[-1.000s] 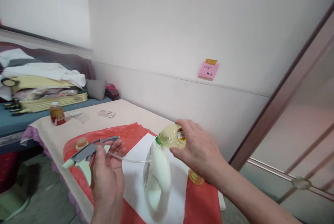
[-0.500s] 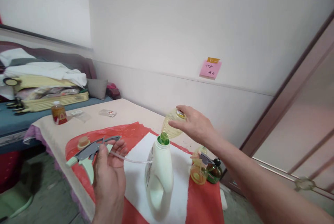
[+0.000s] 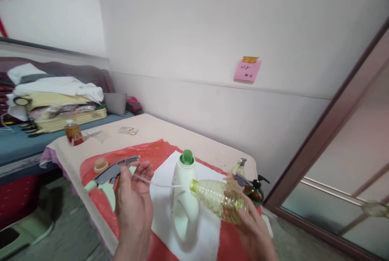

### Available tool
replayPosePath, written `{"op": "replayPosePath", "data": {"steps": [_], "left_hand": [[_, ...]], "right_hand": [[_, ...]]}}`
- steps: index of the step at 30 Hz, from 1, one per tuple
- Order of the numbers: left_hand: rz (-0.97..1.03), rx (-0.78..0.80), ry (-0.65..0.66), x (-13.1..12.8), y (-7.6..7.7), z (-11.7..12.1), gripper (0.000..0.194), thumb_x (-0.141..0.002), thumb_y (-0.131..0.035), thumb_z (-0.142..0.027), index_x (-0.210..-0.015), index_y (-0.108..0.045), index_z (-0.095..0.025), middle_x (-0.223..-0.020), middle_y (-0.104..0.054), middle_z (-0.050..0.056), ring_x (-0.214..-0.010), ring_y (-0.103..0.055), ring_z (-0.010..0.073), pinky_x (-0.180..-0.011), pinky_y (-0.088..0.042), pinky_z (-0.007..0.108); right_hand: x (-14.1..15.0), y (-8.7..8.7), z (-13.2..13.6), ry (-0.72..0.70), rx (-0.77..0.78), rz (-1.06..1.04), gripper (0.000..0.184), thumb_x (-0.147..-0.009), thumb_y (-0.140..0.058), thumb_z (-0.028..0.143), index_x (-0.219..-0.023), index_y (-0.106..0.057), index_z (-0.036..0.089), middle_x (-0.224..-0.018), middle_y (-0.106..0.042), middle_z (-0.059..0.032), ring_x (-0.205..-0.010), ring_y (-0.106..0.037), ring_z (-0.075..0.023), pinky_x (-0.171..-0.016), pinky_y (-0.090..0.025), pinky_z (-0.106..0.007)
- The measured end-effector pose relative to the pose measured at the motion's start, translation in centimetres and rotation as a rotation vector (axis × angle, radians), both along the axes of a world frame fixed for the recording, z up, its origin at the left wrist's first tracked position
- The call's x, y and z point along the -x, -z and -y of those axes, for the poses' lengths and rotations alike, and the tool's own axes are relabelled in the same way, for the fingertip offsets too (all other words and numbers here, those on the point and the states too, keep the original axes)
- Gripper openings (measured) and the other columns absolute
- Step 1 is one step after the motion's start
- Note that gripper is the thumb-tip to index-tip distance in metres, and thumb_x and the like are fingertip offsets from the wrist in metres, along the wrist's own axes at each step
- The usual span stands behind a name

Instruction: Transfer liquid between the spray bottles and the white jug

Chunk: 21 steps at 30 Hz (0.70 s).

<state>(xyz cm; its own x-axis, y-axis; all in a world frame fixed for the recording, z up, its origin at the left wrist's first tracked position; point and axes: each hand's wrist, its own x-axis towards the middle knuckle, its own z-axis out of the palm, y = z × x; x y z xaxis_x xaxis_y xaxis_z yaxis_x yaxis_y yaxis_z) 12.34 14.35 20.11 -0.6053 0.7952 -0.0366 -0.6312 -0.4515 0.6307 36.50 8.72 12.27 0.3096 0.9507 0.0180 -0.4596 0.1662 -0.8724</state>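
Note:
My left hand [image 3: 135, 200] is closed on a grey and pale green trigger spray head [image 3: 108, 176]. Its thin clear dip tube [image 3: 158, 183] reaches right, towards the jug. A pale green detergent jug [image 3: 184, 172] with a handle and a green pouring spout stands upright on a white cloth [image 3: 162, 212]. Right of it, my right hand [image 3: 255, 228] grips the base end of a clear yellowish plastic bottle [image 3: 215, 196]. The bottle is tilted almost flat, its uncapped neck pointing left in front of the jug. Whether liquid is inside cannot be made out clearly.
Under the cloth lies red plastic sheeting [image 3: 130, 151]. A dark pump bottle [image 3: 256, 190] and another spray bottle [image 3: 241, 167] stand at the right. A round beige cap [image 3: 100, 165] sits at the left. An amber bottle [image 3: 73, 133] stands near the table's far left edge.
My right hand has brought the bottle from above the jug's mouth down to the right; the bottle went from neck-down to nearly level. My left hand still holds the spray head.

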Motion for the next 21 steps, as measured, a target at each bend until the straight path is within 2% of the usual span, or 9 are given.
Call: {"op": "replayPosePath", "data": {"steps": [3,8,14,18,21], "left_hand": [[-0.042,0.008,0.03,-0.7,0.4,-0.1,0.035,-0.083,-0.062,-0.054,-0.092,-0.061,-0.02,-0.085,-0.069,0.004,-0.085,-0.065,0.0161,-0.079,-0.049,0.03],[-0.081,0.004,0.079,-1.9,1.0,0.0,0.034,-0.082,-0.063,-0.054,-0.092,-0.062,-0.021,-0.084,-0.069,0.004,-0.085,-0.065,0.0176,-0.075,-0.049,0.031],[-0.074,-0.022,0.102,-4.4,0.7,1.0,0.034,-0.084,-0.061,-0.054,-0.092,-0.065,-0.02,-0.088,-0.072,0.005,-0.089,-0.067,0.0185,-0.085,-0.05,0.034],[-0.006,-0.034,0.257,-7.4,1.0,2.1,0.045,-0.083,-0.058,-0.064,-0.093,-0.067,-0.021,-0.105,-0.073,0.008,-0.111,-0.063,0.0223,-0.101,-0.043,0.039],[0.011,-0.025,0.398,-9.2,1.5,3.1,0.046,-0.077,-0.064,-0.065,-0.096,-0.068,-0.023,-0.113,-0.071,0.008,-0.119,-0.059,0.0251,-0.105,-0.04,0.04]], "right_hand": [[0.1,0.9,0.4,0.012,0.006,0.028,0.061,-0.068,-0.081,0.052,-0.118,-0.062,0.024,-0.12,-0.065,-0.0111,-0.105,-0.061,-0.0323,-0.084,-0.048,-0.04],[-0.1,0.7,0.5,0.023,0.0,0.099,0.064,-0.066,-0.084,0.05,-0.119,-0.062,0.023,-0.121,-0.064,-0.0115,-0.115,-0.056,-0.0339,-0.09,-0.046,-0.041],[-0.3,1.1,1.1,-0.021,-0.024,0.063,0.066,-0.063,-0.086,0.05,-0.118,-0.062,0.023,-0.122,-0.063,-0.0126,-0.116,-0.054,-0.0338,-0.086,-0.048,-0.039],[1.0,1.7,1.4,-0.143,-0.044,-0.115,0.072,-0.057,-0.091,0.049,-0.117,-0.062,0.023,-0.122,-0.063,-0.0124,-0.106,-0.061,-0.0331,-0.084,-0.05,-0.04],[1.9,1.7,1.7,-0.208,-0.095,-0.159,0.071,-0.057,-0.091,0.049,-0.117,-0.062,0.025,-0.121,-0.064,-0.0114,-0.103,-0.063,-0.0318,-0.083,-0.051,-0.038]]}}
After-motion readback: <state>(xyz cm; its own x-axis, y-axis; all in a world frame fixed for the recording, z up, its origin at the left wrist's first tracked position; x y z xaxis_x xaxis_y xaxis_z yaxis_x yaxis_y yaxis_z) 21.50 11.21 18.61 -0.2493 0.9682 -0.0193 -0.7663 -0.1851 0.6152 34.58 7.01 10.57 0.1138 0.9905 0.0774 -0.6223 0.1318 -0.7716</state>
